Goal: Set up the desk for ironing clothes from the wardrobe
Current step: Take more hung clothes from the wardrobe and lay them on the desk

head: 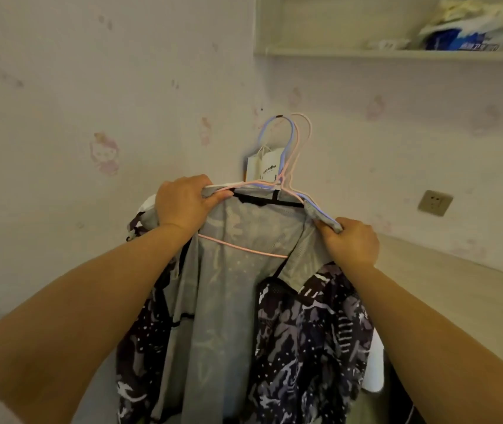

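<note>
A camouflage-print jacket (pixel 311 338) with a grey lining (pixel 228 301) hangs open in front of me on thin hangers, one pink (pixel 297 148) and one pale blue (pixel 285 130). My left hand (pixel 184 201) grips the jacket's left shoulder over the hanger end. At the other shoulder, my right hand (pixel 351 243) pinches the fabric and the blue hanger's arm. The hanger hooks rise against the wall. A white garment edge (pixel 147 203) peeks out behind the left shoulder.
A light wooden desk (pixel 458 289) runs along the wall at the right. A wall socket (pixel 435 202) sits above it. A white paper bag (pixel 264 168) hangs behind the hangers. A shelf (pixel 397 53) at the top right holds plastic packages.
</note>
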